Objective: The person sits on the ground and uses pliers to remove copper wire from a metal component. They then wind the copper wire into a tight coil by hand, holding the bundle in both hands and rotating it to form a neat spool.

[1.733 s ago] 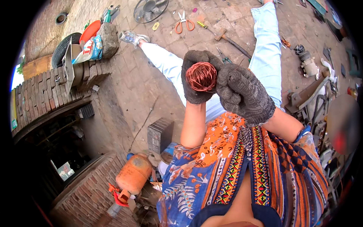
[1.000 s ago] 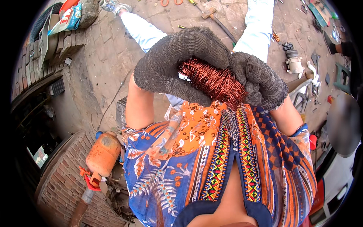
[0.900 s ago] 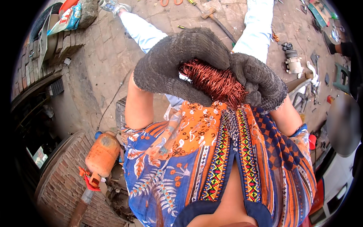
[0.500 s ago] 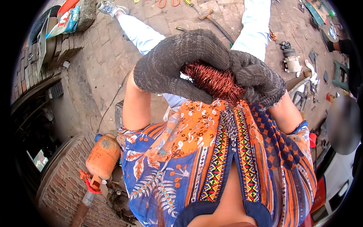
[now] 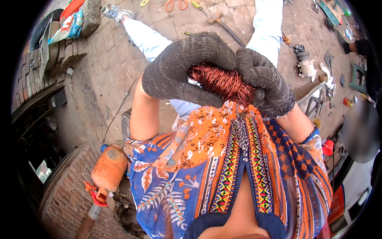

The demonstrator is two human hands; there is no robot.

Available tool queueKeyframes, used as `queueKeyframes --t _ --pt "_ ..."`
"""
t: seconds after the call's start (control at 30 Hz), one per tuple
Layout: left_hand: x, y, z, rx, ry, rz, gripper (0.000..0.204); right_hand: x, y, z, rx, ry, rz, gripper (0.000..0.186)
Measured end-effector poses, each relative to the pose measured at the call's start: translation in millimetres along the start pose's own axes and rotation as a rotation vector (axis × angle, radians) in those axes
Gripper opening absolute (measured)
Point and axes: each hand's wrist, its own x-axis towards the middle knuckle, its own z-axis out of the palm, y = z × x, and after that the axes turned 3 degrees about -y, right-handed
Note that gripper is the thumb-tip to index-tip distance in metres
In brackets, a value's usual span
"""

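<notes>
My left hand [image 5: 183, 67], in a dark grey knit glove, curves around the left end and sides of a bundle of tangled reddish copper wire [image 5: 221, 81] held above my lap. The gloved right hand [image 5: 266, 81] grips the bundle's right end with bent fingers. Both hands sit just over my orange and blue patterned top [image 5: 203, 139], between my outstretched legs in pale blue trousers [image 5: 266, 28].
On the paved ground ahead lie a hammer [image 5: 229, 28], a screwdriver [image 5: 197, 5] and orange-handled scissors [image 5: 176, 4]. Metal parts [image 5: 306, 63] and another person's foot [image 5: 343, 42] are rightward. An orange cylinder [image 5: 109, 169] sits lower left, below stacked bricks [image 5: 34, 75].
The bundle, first seen end-on, now lies lengthwise between my hands, nearer my head, with my left hand along it. In the last half second my right hand has shifted slightly upward and left.
</notes>
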Motion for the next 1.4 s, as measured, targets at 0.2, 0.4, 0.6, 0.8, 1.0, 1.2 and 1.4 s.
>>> queueKeyframes --t 0.2,0.4,0.6,0.8,1.0,1.2,1.4 --pt "0.2 -4.8 -2.7 0.037 0.011 0.104 0.063 2.0 1.2 0.2 0.122 0.059 -0.024 0.012" --pt "-0.3 -2.0 -1.9 0.070 -0.002 0.103 0.061 2.9 0.8 2.5 0.041 0.081 -0.047 0.009" --pt "3.5 3.7 -4.2 0.060 -0.032 0.078 0.058 3.0 2.8 4.7 -0.018 0.043 -0.073 0.009" --pt "2.0 6.1 -5.0 0.142 -0.025 0.076 0.059 5.1 0.8 1.7 -0.058 0.068 -0.105 0.010" --pt "1.1 7.6 -1.2 0.233 -0.002 0.080 0.061 10.0 12.3 -4.7 -0.076 0.128 -0.236 0.011" --pt "4.5 10.7 -1.2 0.219 -0.012 0.066 0.062 10.2 12.9 0.5 -0.257 0.157 -0.386 0.010" --pt "3.8 9.0 -2.1 0.237 -0.019 0.084 0.062 9.3 11.5 -5.8 -0.273 0.149 -0.347 0.012"
